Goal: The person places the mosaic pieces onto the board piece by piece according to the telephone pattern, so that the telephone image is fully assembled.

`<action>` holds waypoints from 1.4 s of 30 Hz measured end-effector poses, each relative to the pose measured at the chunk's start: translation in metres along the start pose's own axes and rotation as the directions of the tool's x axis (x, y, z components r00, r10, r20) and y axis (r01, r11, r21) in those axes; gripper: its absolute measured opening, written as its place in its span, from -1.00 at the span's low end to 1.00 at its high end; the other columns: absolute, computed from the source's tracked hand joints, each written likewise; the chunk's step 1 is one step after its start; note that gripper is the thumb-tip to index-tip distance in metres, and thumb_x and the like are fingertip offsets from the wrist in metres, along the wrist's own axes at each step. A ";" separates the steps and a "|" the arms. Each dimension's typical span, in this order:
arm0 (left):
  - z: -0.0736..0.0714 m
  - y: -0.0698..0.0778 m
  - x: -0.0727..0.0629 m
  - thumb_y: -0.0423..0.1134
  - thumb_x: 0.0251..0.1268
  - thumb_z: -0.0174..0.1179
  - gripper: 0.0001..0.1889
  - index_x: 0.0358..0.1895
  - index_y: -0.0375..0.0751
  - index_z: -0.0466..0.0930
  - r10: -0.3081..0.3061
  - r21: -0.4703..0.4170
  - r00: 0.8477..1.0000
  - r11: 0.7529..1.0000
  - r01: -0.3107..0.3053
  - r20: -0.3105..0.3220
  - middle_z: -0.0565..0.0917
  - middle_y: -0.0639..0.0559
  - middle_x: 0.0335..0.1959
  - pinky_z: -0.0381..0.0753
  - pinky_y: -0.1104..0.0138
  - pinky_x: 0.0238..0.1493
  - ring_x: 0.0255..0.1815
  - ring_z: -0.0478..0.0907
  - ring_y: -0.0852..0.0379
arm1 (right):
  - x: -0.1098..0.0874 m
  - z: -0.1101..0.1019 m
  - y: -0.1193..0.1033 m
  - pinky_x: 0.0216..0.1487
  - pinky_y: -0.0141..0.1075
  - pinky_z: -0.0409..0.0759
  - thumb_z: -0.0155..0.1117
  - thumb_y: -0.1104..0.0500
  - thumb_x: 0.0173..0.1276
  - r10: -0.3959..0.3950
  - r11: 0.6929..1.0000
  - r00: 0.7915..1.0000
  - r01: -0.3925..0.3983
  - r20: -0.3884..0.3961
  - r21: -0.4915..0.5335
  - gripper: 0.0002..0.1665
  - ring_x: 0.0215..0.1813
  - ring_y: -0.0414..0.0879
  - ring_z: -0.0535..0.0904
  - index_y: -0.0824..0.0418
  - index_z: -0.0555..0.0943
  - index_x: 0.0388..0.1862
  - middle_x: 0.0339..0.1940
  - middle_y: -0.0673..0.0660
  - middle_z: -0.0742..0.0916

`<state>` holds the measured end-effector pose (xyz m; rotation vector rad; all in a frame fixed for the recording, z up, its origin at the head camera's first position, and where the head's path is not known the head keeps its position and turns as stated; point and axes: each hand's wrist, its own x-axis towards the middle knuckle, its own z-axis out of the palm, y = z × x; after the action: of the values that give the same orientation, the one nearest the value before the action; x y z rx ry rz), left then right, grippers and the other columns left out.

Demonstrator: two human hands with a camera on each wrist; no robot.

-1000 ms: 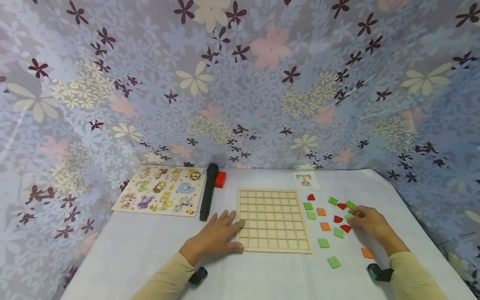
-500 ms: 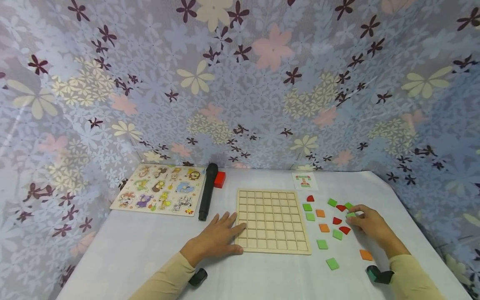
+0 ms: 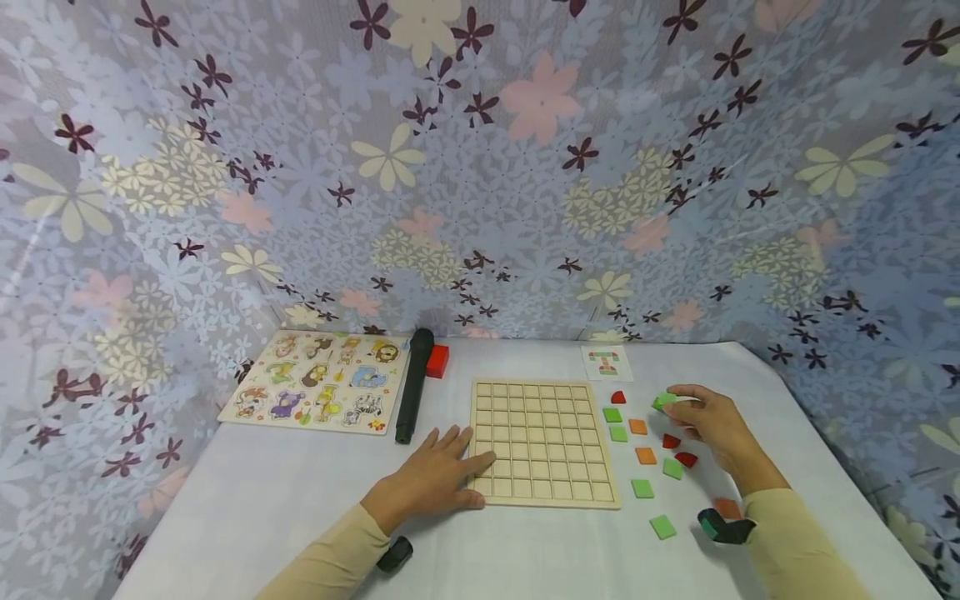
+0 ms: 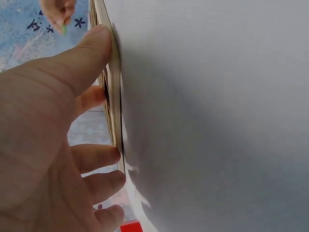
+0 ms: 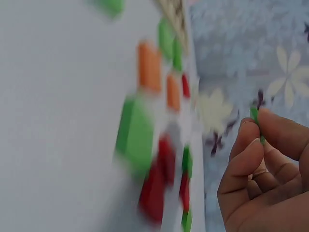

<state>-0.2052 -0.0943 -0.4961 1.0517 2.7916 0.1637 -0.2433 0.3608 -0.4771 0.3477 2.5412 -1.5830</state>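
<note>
My right hand [image 3: 708,421] pinches a green square tile [image 5: 254,114] between thumb and fingertips, raised over the right side of the table. In the head view the hand covers some of the pieces under it. My left hand [image 3: 433,482] lies with spread fingers at the left edge of a wooden grid board [image 3: 543,446], thumb and fingertips on its rim. The left wrist view shows those fingers along the board's side [image 4: 115,96]. Between board and right hand lie loose pieces: green squares [image 3: 642,489], orange squares [image 3: 646,456] and red quarter-circles [image 3: 686,459].
A pattern card [image 3: 606,363] lies behind the loose pieces. At the back left are an animal puzzle board [image 3: 318,382], a black microphone-shaped object [image 3: 413,387] and a red block [image 3: 438,361]. A floral cloth [image 3: 480,167] hangs behind the white table [image 3: 547,554].
My right hand has lifted the green tile from among the loose pieces and moved left and away from me with it. My left hand has stayed on the board's edge.
</note>
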 end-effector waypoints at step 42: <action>-0.002 0.008 0.005 0.35 0.19 0.22 -0.25 0.50 0.36 0.37 -0.074 0.015 0.997 0.997 0.074 0.030 0.27 -0.25 0.57 0.14 -0.27 0.48 0.61 0.10 -0.31 | 0.024 0.211 -0.084 -0.19 -0.26 0.56 0.45 0.25 0.26 -0.237 0.965 0.923 0.258 0.303 -0.032 -0.61 -0.27 -0.08 0.53 0.32 0.63 0.05 -0.29 0.08 0.65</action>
<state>-0.2045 -0.0852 -0.4935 0.9439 2.8035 0.1188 -0.2914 0.1393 -0.5033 -0.2167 2.4694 -1.4816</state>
